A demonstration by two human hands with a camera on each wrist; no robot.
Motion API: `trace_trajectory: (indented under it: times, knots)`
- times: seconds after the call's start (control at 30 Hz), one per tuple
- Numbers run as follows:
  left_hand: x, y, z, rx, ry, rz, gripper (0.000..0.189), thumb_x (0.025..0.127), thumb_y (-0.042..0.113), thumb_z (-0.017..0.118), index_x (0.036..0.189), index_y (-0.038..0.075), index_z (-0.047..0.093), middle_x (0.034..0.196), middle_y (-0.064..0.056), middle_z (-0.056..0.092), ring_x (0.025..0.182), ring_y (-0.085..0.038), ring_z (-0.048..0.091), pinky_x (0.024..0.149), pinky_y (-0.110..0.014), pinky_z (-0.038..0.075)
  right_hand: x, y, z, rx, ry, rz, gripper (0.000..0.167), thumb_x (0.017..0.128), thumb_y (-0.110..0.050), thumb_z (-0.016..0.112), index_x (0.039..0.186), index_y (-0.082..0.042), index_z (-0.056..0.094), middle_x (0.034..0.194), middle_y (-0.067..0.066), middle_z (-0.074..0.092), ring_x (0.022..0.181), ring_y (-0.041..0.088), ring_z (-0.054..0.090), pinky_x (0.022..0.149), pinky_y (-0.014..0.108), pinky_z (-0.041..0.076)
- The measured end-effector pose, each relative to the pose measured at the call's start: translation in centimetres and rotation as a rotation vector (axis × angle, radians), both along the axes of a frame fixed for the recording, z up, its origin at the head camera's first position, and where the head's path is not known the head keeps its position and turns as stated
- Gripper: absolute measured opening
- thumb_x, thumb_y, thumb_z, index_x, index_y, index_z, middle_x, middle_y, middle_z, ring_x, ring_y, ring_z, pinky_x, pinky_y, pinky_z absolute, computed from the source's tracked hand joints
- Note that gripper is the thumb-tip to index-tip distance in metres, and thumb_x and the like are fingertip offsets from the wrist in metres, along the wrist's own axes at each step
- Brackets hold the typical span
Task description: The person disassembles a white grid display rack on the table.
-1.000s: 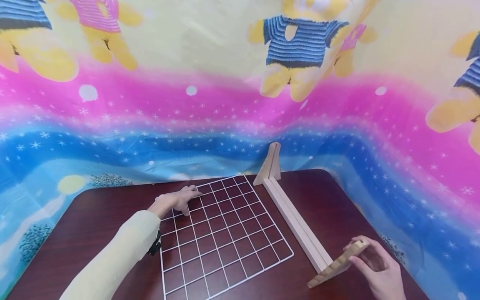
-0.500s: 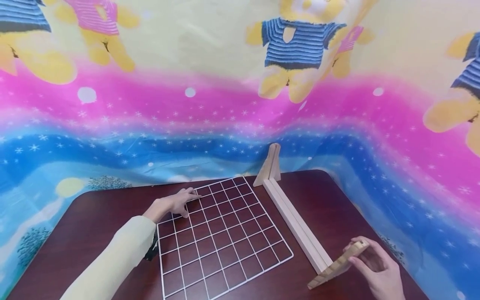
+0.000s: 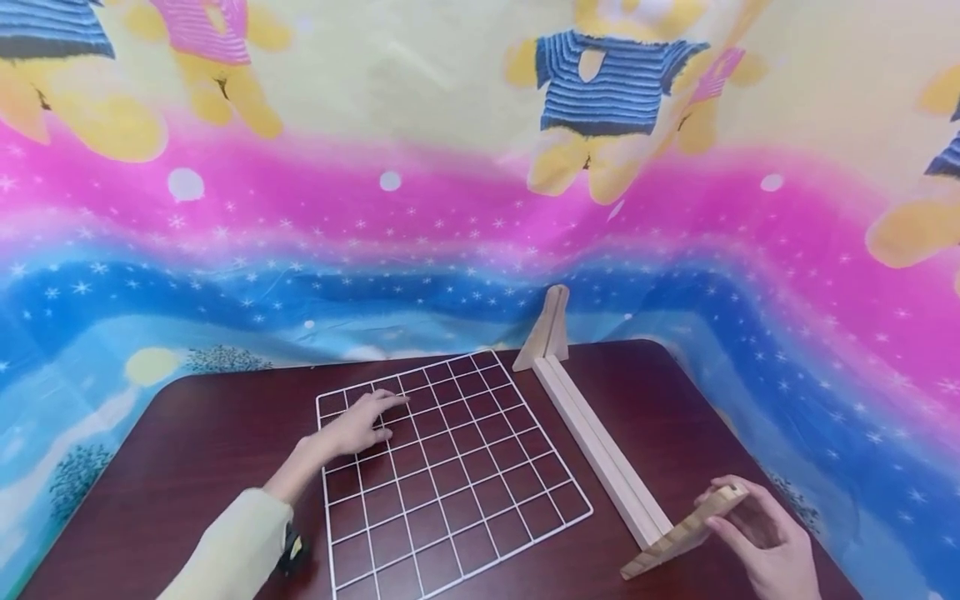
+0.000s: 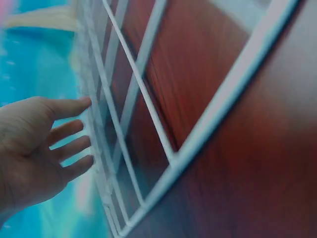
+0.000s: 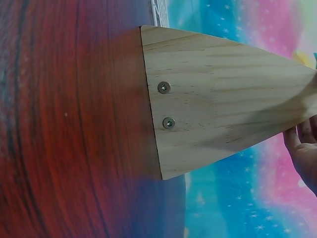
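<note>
A white wire grid panel lies on the dark red table. Over its far left part my left hand hovers or lightly rests, fingers loosely extended; the left wrist view shows this hand with nothing in it, fingertips close to the wires. To the right of the grid stands a wooden stand: a long grooved bar between two tapered upright end pieces. My right hand pinches the top of the near end piece. Two bolt heads show on that piece's outer face in the right wrist view.
The far end piece stands close to the table's back edge. A patterned curtain with bears hangs behind and beside the table. A dark wrist strap is on my left wrist.
My left hand has drawn back from the grid's far edge toward me, uncovering the far left corner. My right hand keeps its hold on the near end piece. The view has shifted slightly.
</note>
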State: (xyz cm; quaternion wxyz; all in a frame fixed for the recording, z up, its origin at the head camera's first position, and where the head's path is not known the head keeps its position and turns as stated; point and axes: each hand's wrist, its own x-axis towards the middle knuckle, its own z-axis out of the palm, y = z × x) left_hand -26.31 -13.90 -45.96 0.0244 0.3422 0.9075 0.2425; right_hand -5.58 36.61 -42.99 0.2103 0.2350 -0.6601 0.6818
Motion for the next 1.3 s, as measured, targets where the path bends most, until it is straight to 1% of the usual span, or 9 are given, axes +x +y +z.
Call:
trace_trajectory:
  times: [0.1,0.23,0.33,0.4,0.53,0.73,0.8,1.07,1.3]
  knots:
    - [3.0,0.6,1.0,0.056,-0.01,-0.037,0.055,0.086,0.002,0.068,0.137,-0.003,0.048,0.129,-0.025,0.05,0.117,-0.041,0.047,0.097,-0.056,0.038,0.6,0.0,0.6,0.048,-0.045,-0.009,0.045,0.077,0.035,0.05,0.12,0.025,0.041,0.105,0.019,0.065,0.101,0.021,0.066,0.083,0.027,0.051]
    - [6.4,1.3,2.4,0.022,-0.065,-0.104,0.057,0.087,0.009,0.07,0.138,0.0,0.048,0.13,-0.019,0.052,0.12,-0.038,0.048,0.098,-0.054,0.038,1.4,0.2,1.6,0.179,-0.109,-0.075,0.046,0.078,0.031,0.053,0.122,0.023,0.04,0.108,0.009,0.067,0.103,0.016,0.065,0.084,0.024,0.05]
    - [8.1,1.7,3.0,-0.015,-0.12,-0.112,0.058,0.086,0.01,0.071,0.139,0.002,0.048,0.132,-0.016,0.053,0.122,-0.035,0.048,0.099,-0.053,0.038,1.7,0.3,2.1,0.273,-0.144,-0.122,0.049,0.078,0.03,0.056,0.124,0.02,0.041,0.11,0.004,0.067,0.104,0.012,0.063,0.086,0.022,0.048]
    - [8.9,2.0,3.0,-0.03,-0.144,-0.101,0.059,0.086,0.01,0.072,0.14,0.004,0.048,0.132,-0.014,0.052,0.124,-0.035,0.047,0.099,-0.053,0.038,1.8,0.3,2.3,0.298,-0.152,-0.129,0.052,0.077,0.03,0.056,0.125,0.02,0.04,0.11,0.002,0.067,0.104,0.012,0.063,0.086,0.021,0.048]
    - [9.9,3.0,2.2,-0.063,-0.127,-0.085,0.064,0.083,0.007,0.073,0.141,0.007,0.047,0.131,-0.01,0.051,0.123,-0.033,0.047,0.097,-0.052,0.041,1.7,0.2,2.4,0.324,-0.141,-0.148,0.053,0.075,0.032,0.056,0.125,0.021,0.039,0.109,0.001,0.067,0.103,0.01,0.063,0.086,0.021,0.048]
    - [11.0,4.0,1.2,-0.113,-0.118,-0.058,0.072,0.08,0.0,0.072,0.145,0.01,0.043,0.135,-0.008,0.046,0.125,-0.034,0.043,0.096,-0.061,0.037,1.4,-0.5,2.6,0.583,-0.061,-0.299,0.058,0.071,0.03,0.064,0.123,0.013,0.046,0.105,0.007,0.065,0.098,0.006,0.064,0.078,0.018,0.05]
    - [11.4,4.2,1.0,-0.14,-0.117,-0.046,0.074,0.078,-0.003,0.07,0.146,0.01,0.042,0.136,-0.009,0.044,0.124,-0.033,0.042,0.096,-0.063,0.036,1.4,-0.7,2.6,0.605,-0.055,-0.32,0.059,0.07,0.03,0.065,0.122,0.012,0.047,0.104,0.009,0.065,0.097,0.006,0.064,0.077,0.018,0.051]
    - [11.9,4.3,0.3,-0.213,-0.022,-0.014,0.076,0.072,-0.011,0.068,0.142,0.005,0.045,0.135,-0.009,0.044,0.108,-0.024,0.041,0.089,-0.053,0.044,1.3,-1.1,2.3,0.495,-0.083,-0.293,0.053,0.072,0.03,0.063,0.121,0.015,0.046,0.104,0.003,0.067,0.097,0.008,0.065,0.078,0.018,0.05]
    - [12.4,4.2,0.8,-0.249,-0.036,-0.033,0.072,0.07,-0.002,0.073,0.137,0.003,0.05,0.124,-0.009,0.043,0.107,-0.022,0.041,0.09,-0.046,0.044,0.9,-1.2,2.0,0.294,-0.131,-0.158,0.048,0.075,0.03,0.059,0.119,0.021,0.042,0.106,0.004,0.067,0.1,0.011,0.065,0.081,0.02,0.05]
